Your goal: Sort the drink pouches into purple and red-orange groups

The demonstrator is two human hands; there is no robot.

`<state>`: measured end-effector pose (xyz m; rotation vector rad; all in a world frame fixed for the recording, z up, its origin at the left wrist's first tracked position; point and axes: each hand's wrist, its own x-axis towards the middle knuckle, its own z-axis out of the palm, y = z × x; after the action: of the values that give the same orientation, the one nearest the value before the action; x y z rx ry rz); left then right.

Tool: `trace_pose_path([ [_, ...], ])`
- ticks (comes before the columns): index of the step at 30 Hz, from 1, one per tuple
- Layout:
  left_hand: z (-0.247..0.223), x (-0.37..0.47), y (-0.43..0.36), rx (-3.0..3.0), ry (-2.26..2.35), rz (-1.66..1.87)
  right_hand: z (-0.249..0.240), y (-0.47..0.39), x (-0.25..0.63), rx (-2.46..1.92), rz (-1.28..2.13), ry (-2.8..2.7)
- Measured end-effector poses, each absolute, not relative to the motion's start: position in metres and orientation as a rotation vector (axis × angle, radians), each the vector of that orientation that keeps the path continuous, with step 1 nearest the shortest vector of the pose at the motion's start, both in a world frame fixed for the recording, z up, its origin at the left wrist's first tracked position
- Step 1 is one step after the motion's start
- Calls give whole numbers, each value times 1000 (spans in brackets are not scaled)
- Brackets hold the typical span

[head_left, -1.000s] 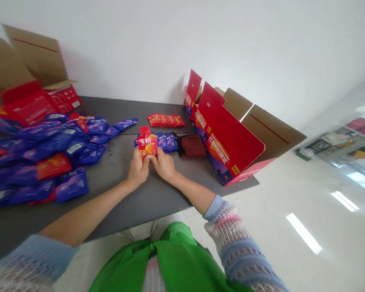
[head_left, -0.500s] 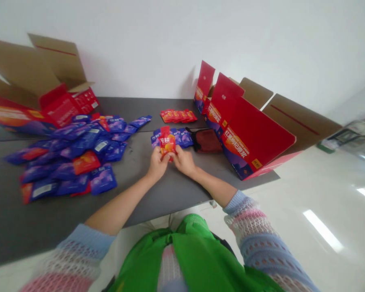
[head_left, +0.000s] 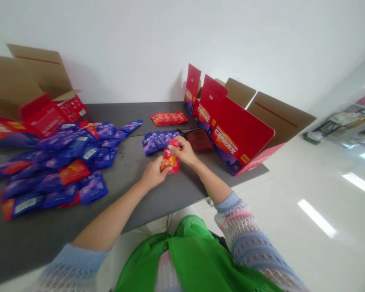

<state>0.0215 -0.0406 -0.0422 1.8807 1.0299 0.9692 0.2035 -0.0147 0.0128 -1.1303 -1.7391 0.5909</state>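
Observation:
Both hands are closed on red-and-orange sachets [head_left: 169, 160] above the dark table; whether it is one or a small stack I cannot tell. My left hand [head_left: 154, 173] pinches the lower left edge with the thumb on top. My right hand [head_left: 185, 152] grips the upper right part, its fingers over the top. Just beyond them lies an overlapping row of blue-purple sachets [head_left: 155, 142]. Farther back is a fanned row of red sachets [head_left: 169, 118]. A dark brown pouch [head_left: 200, 140] rests right of the blue row.
A large heap of blue sachets [head_left: 63, 154], with some red ones mixed in, covers the table's left side. Behind it stands an open red carton [head_left: 42, 117]. Open red cartons [head_left: 237, 129] line the right end. A white wall [head_left: 124, 48] rises behind the grey table [head_left: 124, 211].
My right hand has shifted from the lower right edge up to the top of the red sachets, which now tilt. The camera view has turned slightly right.

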Motion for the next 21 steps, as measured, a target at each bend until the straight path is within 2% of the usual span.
trace_pose_path([
  [4,-42,18,-37,1989,1128,923,10,-15,205,-1224,563,-1801],
  [8,-39,18,-36,2060,1135,883,7,-24,200,-1395,169,-1914],
  [11,-32,21,-40,2129,1204,839,8,-28,200,-1506,22,-1931],
  [16,-32,25,-38,2195,1292,780,7,-27,203,-1538,18,-1937],
  [21,-40,22,-31,2047,1182,915,8,-20,200,-1477,135,-1960],
])
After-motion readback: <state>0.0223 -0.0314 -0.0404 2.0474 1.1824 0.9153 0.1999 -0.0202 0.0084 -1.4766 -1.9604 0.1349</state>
